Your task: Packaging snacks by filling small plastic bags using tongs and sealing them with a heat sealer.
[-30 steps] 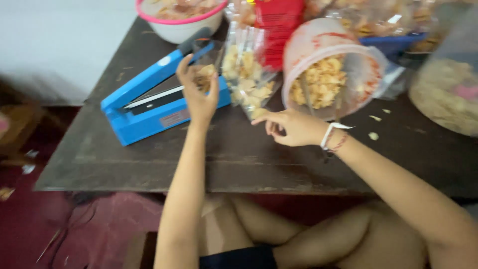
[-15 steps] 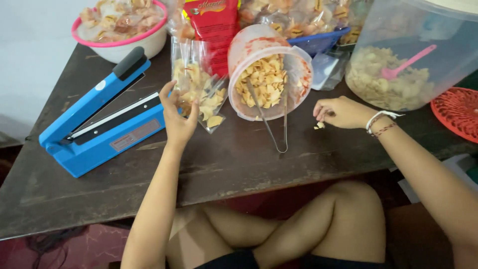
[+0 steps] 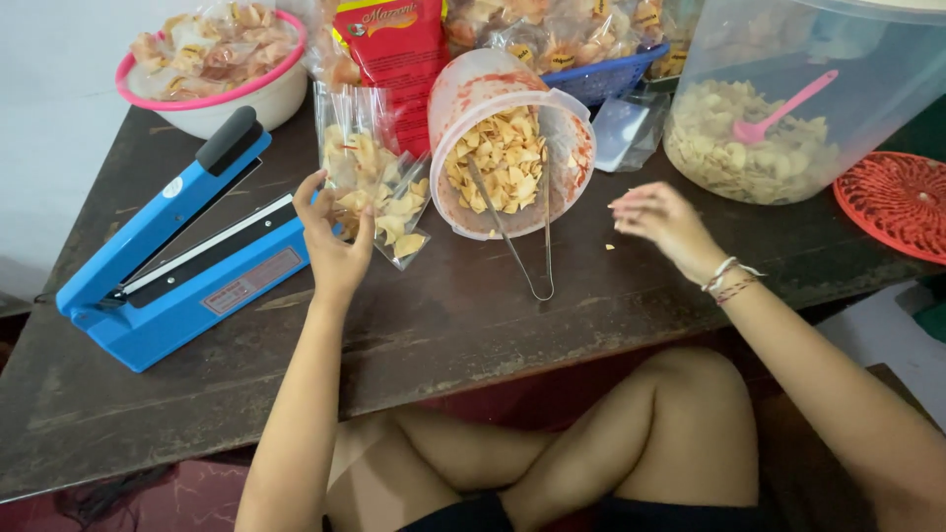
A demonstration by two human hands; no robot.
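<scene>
At the far left of the dark wooden counter (image 3: 473,325) I note a pink-rimmed bowl (image 3: 222,94) heaped with bagged snacks, and nearer, a blue heat sealer (image 3: 187,261) lying at an angle with its arm raised and nothing between arm and base. Just right of the sealer, my left hand (image 3: 333,246) is clamped on the lower part of a clear bag of chips (image 3: 370,182), thumb and fingers pinching the plastic; the bag stands upright, part filled, its mouth open and unsealed. Behind it stands a red packet (image 3: 399,49). Next right, a tipped tub of chips (image 3: 512,148) lies with its opening towards me, metal tongs (image 3: 522,232) reaching out of it onto the counter. My right hand (image 3: 665,219) hovers just above the counter to the right of the tub, fingers loosely curled and apart, holding nothing; a single crumb (image 3: 611,246) lies beside it. Further right sit a large clear container (image 3: 788,108) of chips with a pink scoop (image 3: 783,110), and a red mesh lid (image 3: 897,202) at the counter's right edge. Assessment: filling appears well on, sealing not yet done. Open room lies along the near strip of counter; the far side is crowded, and the near edge sits close above my knees.
</scene>
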